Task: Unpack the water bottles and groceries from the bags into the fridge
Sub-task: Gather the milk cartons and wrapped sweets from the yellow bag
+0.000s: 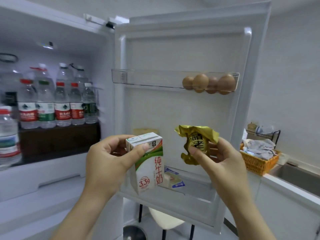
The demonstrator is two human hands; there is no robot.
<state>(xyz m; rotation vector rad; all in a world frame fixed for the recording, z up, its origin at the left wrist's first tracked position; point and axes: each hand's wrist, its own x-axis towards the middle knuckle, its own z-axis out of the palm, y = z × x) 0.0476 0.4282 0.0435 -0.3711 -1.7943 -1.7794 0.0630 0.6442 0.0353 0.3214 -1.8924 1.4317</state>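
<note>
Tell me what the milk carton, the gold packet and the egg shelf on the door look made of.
Milk carton: printed coated paperboard, by its sharp folded edges.
Gold packet: metallic foil or foil-look film, crinkled and shiny.
Egg shelf: clear, glossy plastic, probably; the eggs show through its front.

Orange wicker basket of cloths beside sink; white chair lower left.

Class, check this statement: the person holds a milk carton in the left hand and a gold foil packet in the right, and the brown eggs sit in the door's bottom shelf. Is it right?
Not quite. The head view shows the brown eggs in the door's upper shelf, not the bottom. The rest holds: milk carton in the left hand, gold foil packet in the right hand.
</note>
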